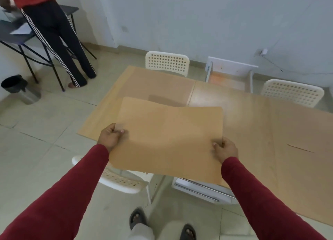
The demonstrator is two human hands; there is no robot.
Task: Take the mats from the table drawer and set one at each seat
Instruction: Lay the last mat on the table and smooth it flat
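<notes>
Clearly, both hands grasp one tan mat [167, 138] above the near edge of the wooden table [252, 124]: the left hand [110, 137] pinches its left edge, the right hand [225, 148] its right edge, thumbs on top and fingers hidden beneath. The mat covers part of a white chair [122, 180] and of the open near drawer [201, 191], whose contents cannot be seen. A far drawer [230, 75] also stands open, blurred.

The person wears long dark-red sleeves [72, 191] down to both wrists, bare left hand [110, 137] and right hand [226, 149], pale trousers [142, 230], and dark open-toed sandals [137, 219].
</notes>
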